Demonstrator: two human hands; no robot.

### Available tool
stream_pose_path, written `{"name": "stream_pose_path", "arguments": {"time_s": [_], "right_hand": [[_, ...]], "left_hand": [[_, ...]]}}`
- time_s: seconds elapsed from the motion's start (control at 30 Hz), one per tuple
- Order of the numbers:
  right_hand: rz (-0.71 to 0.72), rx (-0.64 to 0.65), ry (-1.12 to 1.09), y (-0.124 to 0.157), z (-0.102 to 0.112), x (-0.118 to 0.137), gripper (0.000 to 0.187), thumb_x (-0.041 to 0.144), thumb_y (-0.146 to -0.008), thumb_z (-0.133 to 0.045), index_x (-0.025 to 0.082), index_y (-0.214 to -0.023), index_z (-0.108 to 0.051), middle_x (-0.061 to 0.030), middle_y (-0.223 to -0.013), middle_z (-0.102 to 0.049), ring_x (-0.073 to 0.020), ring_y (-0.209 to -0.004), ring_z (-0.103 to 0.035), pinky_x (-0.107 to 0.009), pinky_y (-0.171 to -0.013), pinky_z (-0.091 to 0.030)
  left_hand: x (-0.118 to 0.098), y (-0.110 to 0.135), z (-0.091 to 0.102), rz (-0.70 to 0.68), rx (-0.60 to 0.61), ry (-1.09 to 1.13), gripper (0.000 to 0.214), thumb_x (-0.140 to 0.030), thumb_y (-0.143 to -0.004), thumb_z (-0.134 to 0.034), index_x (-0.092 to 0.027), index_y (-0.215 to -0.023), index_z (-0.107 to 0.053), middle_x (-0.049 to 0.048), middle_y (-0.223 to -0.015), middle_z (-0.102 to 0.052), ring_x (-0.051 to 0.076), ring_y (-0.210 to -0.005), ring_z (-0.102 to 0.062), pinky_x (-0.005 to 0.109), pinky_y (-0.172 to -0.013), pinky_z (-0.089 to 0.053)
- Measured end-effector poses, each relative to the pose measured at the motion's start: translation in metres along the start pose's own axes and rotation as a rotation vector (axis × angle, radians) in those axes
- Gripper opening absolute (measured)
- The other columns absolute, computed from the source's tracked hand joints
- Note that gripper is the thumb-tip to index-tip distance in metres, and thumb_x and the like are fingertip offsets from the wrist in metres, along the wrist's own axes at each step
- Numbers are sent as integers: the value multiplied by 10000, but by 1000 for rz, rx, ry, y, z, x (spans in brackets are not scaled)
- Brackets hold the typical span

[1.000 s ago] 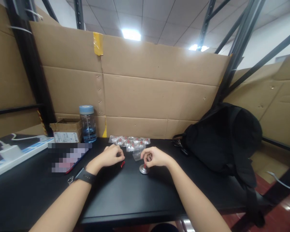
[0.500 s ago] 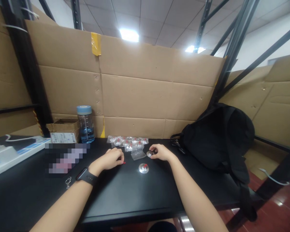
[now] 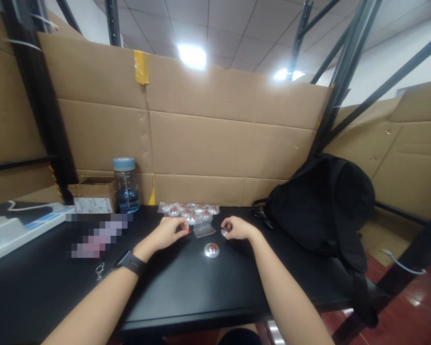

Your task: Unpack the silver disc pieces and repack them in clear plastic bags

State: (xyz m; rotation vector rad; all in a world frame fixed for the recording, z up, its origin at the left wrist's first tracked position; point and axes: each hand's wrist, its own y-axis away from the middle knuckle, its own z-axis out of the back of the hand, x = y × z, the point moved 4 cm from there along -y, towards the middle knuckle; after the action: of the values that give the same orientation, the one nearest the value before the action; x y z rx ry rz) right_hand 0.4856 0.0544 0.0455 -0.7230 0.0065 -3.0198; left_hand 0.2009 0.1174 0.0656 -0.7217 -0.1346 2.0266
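Observation:
My left hand (image 3: pixel 171 231), with a black watch on its wrist, rests on the black table (image 3: pixel 187 292) with fingers curled around a small red piece (image 3: pixel 189 232). My right hand (image 3: pixel 237 228) pinches a small silver disc (image 3: pixel 225 232) just above the table. A second silver disc with a red centre (image 3: pixel 211 249) lies on the table between and in front of both hands. Behind them is a pile of small clear bags (image 3: pixel 188 212) holding more silver and red parts, and one loose clear bag (image 3: pixel 204 229) lies near my right fingers.
A black backpack (image 3: pixel 323 206) fills the table's right side. A blue-lidded water bottle (image 3: pixel 126 184) and a small cardboard box (image 3: pixel 93 194) stand at the back left, with a white power strip (image 3: pixel 17 230) further left. Cardboard walls close off the back.
My right hand left the disc with the red centre on the table, moved back toward the bags and took up another silver disc. My left hand shifted slightly forward and right with the red piece.

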Motion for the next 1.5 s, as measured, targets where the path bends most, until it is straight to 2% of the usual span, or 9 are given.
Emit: {"name": "stream_pose_path", "arguments": {"time_s": [0.13, 0.43, 0.63, 0.77, 1.03, 1.13, 1.27, 1.37, 1.5], "right_hand": [[30, -8, -38, 4, 6, 1, 506, 230, -567, -848, 211, -1056, -720, -11, -960, -681, -140, -774, -609, -225, -690, -449], [-17, 51, -62, 2, 0, -7, 525, 178, -608, -838, 213, -1107, -679, 11, -888, -639, -128, -761, -601, -216, -674, -448], [57, -20, 50, 4, 2, 3, 520, 176, -609, -834, 219, -1105, -683, -16, -970, -609, -125, -766, -574, -227, -709, -454], [98, -51, 81, 7, 7, 12, 440, 168, -581, -825, 212, -1005, -714, -10, -942, -644, -149, -799, -596, -233, -720, -452], [108, 19, 52, 17, 11, 23, 446, 113, -530, -777, 200, -965, -732, -11, -964, -702, -156, -814, -636, -216, -720, -463], [96, -46, 44, 15, 11, 24, 421, 130, -531, -779, 205, -943, -729, -4, -917, -704, -156, -770, -630, -228, -697, -460], [193, -275, -124, 13, 18, 34, 375, 173, -612, -755, 201, -982, -697, -13, -945, -706, -150, -767, -623, -244, -710, -471], [303, -402, -313, 14, 20, 53, 381, 211, -676, -743, 210, -1049, -663, -26, -1032, -706, -162, -848, -644, -252, -725, -483], [441, -448, -491, 19, 10, 87, 405, 217, -709, -748, 218, -1100, -640, -46, -1114, -696, -185, -962, -665, -279, -781, -503]], "left_hand": [[1, -1, 3, -8, -64, 0, 67, -302, -845, -655, -239, -829, -670, -24, -881, -738, 185, -874, -676, 282, -861, -422], [8, -3, 5, 32, -155, -15, 100, -326, -830, -689, -282, -910, -731, -25, -918, -758, 205, -928, -695, 309, -893, -444], [7, -3, 9, 65, -229, -36, 136, -382, -871, -652, -281, -909, -735, -9, -982, -761, 218, -975, -684, 336, -916, -436], [7, -2, 11, 78, -236, -56, 156, -388, -890, -621, -280, -897, -734, -2, -986, -757, 225, -989, -672, 351, -925, -423], [6, -3, 11, 129, -212, -74, 245, -428, -948, -515, -250, -928, -682, 28, -1012, -715, 236, -1030, -619, 384, -953, -388], [4, -2, 11, 125, -237, -74, 247, -422, -961, -486, -247, -939, -660, 41, -1057, -673, 248, -1075, -580, 411, -964, -380], [1, -2, 8, 128, -293, -47, 231, -415, -972, -469, -265, -974, -645, 49, -1153, -609, 267, -1167, -519, 464, -989, -360], [-3, -4, 3, 117, -319, -4, 236, -411, -982, -450, -269, -989, -639, 50, -1199, -577, 267, -1213, -490, 478, -1011, -354], [-11, -7, -6, 94, -330, 64, 247, -406, -993, -433, -261, -1000, -633, 50, -1217, -557, 262, -1220, -483, 481, -1043, -353]]}}
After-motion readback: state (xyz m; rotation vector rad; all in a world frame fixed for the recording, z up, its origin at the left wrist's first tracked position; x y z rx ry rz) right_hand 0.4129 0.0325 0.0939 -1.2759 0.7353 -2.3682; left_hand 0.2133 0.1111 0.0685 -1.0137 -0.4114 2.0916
